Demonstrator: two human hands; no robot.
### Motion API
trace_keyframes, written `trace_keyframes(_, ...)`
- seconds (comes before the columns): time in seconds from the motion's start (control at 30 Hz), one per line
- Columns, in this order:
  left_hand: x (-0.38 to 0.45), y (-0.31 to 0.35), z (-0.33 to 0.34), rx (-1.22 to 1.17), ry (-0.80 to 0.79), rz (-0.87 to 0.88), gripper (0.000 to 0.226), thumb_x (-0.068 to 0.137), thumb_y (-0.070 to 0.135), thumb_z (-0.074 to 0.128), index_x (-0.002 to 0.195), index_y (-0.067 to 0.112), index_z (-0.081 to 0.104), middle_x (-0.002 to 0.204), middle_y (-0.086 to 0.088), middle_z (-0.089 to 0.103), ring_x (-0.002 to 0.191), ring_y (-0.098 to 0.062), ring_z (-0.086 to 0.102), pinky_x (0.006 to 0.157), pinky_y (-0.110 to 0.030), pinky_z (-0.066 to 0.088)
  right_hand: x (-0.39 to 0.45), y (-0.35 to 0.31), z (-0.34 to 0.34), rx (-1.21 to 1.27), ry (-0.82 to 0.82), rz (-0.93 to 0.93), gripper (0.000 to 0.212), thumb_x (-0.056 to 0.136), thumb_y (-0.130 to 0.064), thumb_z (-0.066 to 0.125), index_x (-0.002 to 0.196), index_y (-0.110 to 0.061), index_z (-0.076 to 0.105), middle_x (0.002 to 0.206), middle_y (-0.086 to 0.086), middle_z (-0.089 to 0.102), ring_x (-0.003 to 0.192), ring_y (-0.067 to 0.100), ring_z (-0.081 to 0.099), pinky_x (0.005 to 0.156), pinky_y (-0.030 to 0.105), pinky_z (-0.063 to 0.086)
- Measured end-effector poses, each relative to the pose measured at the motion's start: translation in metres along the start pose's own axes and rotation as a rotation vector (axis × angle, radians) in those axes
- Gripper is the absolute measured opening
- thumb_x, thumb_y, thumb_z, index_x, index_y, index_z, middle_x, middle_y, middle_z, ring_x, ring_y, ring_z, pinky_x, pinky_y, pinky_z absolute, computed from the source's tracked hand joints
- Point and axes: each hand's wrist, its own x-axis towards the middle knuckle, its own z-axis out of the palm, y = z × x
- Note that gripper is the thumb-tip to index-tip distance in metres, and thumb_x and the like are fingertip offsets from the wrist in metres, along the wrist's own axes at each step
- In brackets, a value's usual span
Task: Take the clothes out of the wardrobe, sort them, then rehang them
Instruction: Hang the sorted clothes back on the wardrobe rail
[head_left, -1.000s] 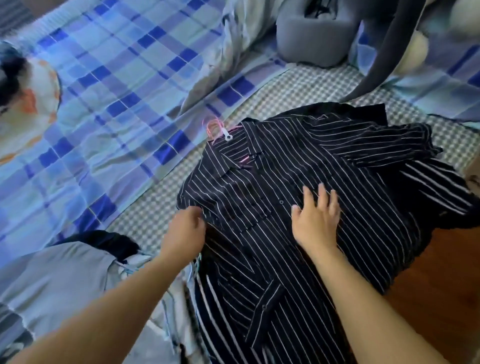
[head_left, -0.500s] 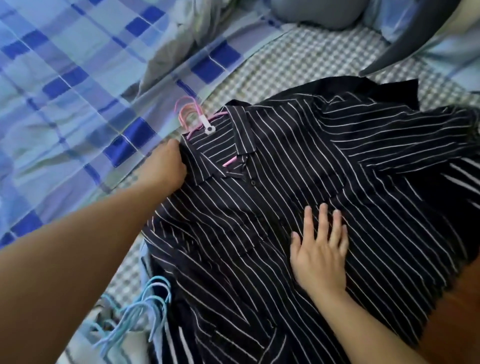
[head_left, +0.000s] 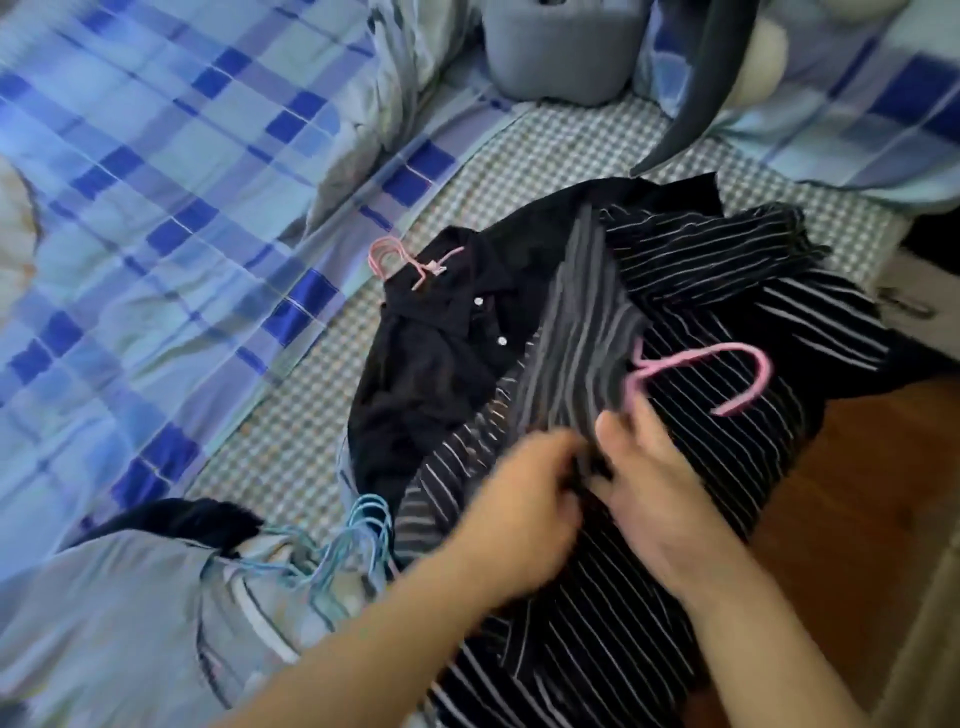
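- Hands first, nearest of all: the left hand (head_left: 524, 499) and the right hand (head_left: 644, 483) meet over the black shirt with thin white stripes (head_left: 597, 597), which lies heaped on the near right part of the bed. Both are blurred, but their fingers look curled into the same bunched fold of striped cloth, pinching it between them, probably to work the shirt off its hanger for sorting.
- Just beyond the right hand, the pink plastic hanger (head_left: 727, 374) pokes out of that fold, hook turned to the right; I cannot tell whether a finger touches its neck.
- To the near left lies a pale blue-grey garment (head_left: 130, 613), with a cluster of light blue wire hangers (head_left: 358, 540) resting between it and the striped shirt; those hooks could snag cloth dragged across them.
- Farther on, partly under the lifted striped fold, a plain black buttoned shirt (head_left: 441, 353) lies on the grey-and-white checked sheet (head_left: 311, 395), a second pink hanger (head_left: 400, 260) at its collar.
- Left and far stretches a blue plaid quilt (head_left: 156, 208).
- Farthest, a grey rounded cushion (head_left: 561, 47) sits against the bedding.
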Motion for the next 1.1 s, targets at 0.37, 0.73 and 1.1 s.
trace_keyframes(0.37,-0.003,-0.093,-0.005,0.220,0.319,-0.346,0.034,0.093,0.012,0.056,0.125,0.011,0.068,0.121,-0.009,0.065,0.116,-0.027,0.061,0.100,-0.032,0.045,-0.079,0.079,-0.105,-0.017,1.016,0.312,0.047,0.098,-0.045,0.052,0.135,-0.016,0.051,0.131,0.017,0.060,0.117,0.035,0.059,0.104,0.056,0.044)
trace_keyframes(0.73,0.119,-0.177,-0.106,0.683,0.293,-0.512,0.025,0.092,0.007,0.048,0.114,-0.002,0.058,0.122,-0.030,0.060,0.112,-0.046,0.059,0.088,-0.047,0.047,-0.031,0.072,-0.053,-0.158,0.876,0.231,0.048,0.105,-0.039,0.043,0.143,-0.012,0.044,0.130,0.022,0.051,0.119,0.036,0.054,0.099,0.047,0.045)
trace_keyframes(1.1,0.163,-0.199,-0.126,0.869,0.058,-0.508,0.029,0.080,0.002,0.060,0.109,0.001,0.057,0.107,-0.026,0.065,0.098,-0.044,0.065,0.073,-0.043,0.054,0.012,0.082,-0.041,-0.442,0.729,0.205,0.049,0.105,-0.036,0.039,0.147,-0.011,0.041,0.105,-0.009,0.051,0.095,0.010,0.051,0.086,0.028,0.035)
